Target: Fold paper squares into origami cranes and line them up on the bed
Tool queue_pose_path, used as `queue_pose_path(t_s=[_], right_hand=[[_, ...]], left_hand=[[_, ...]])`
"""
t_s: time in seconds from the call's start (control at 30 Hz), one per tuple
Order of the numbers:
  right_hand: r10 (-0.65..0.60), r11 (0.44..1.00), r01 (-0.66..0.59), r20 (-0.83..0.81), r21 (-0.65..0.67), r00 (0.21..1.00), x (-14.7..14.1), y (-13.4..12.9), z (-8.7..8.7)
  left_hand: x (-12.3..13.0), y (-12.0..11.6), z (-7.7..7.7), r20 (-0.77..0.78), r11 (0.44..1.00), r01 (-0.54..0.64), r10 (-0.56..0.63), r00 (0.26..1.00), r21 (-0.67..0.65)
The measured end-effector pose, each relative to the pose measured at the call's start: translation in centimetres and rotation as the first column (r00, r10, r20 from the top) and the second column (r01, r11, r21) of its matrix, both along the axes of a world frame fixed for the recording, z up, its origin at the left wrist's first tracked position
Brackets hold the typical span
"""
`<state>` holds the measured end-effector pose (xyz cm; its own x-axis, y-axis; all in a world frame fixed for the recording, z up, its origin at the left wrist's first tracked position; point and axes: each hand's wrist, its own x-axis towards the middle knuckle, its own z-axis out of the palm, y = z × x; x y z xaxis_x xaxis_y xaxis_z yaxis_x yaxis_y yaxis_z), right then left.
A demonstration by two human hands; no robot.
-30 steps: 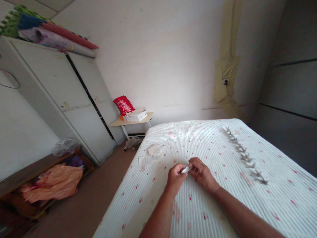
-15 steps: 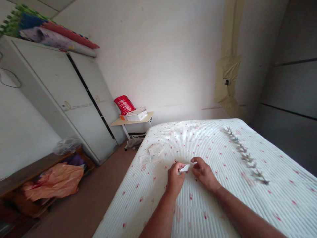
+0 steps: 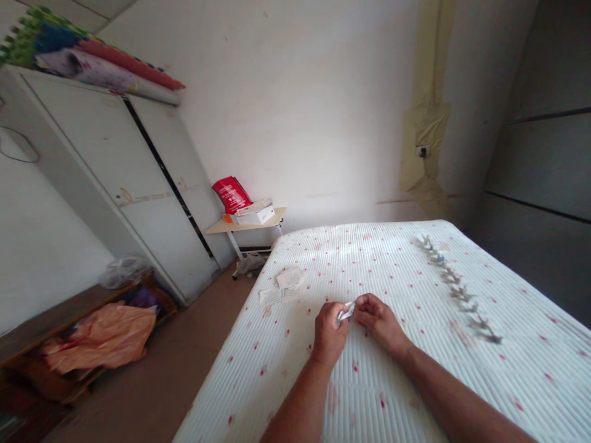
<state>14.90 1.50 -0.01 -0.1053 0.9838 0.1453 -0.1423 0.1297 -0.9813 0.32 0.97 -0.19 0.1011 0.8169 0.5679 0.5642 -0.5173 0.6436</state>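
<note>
A small folded piece of printed paper is between my two hands, above the bed. My left hand is closed on its left side. The fingers of my right hand pinch its right end. Flat printed paper sheets lie on the bed at the left, beyond my left hand. Over on the right, a row of several small folded paper figures runs diagonally across the white quilted bed cover.
A small table with a red bag and a white box stands past the bed's far left corner. Grey cabinets rise at the left. Below them, an orange bag lies on a low shelf.
My right hand has moved slightly left and its fingers have closed on the paper. My left hand has shifted a little to the right, and the paper is tilted differently.
</note>
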Motion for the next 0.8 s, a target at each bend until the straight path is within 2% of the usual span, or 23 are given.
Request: queue_pose_path(t_s=[0.2,0.47,0.57,0.7,0.8], right_hand=[[-0.043,0.999,0.041,-0.111,-0.020,0.993,0.35,0.16,0.01],[-0.062,0.997,0.055,-0.141,-0.057,0.988,0.29,0.00,0.36],[-0.071,0.996,0.061,-0.161,-0.067,0.984,0.40,0.02,0.35],[-0.077,0.995,0.066,-0.158,-0.073,0.985,0.45,-0.06,0.51],[-0.076,0.996,0.067,-0.157,-0.063,0.985,0.41,-0.09,0.51]], left_hand=[[0.05,-0.21,0.15,-0.005,0.995,0.101,-0.100,0.995,0.018],[0.31,-0.45,0.36,-0.015,0.985,0.167,-0.167,0.986,0.038],[0.32,-0.68,0.50,0.019,0.985,0.170,-0.169,0.985,-0.015],[0.34,-0.92,0.57,0.137,0.977,0.158,-0.139,0.981,-0.141],[0.42,-1.04,0.79,0.212,0.965,0.182,-0.141,0.967,-0.188]])
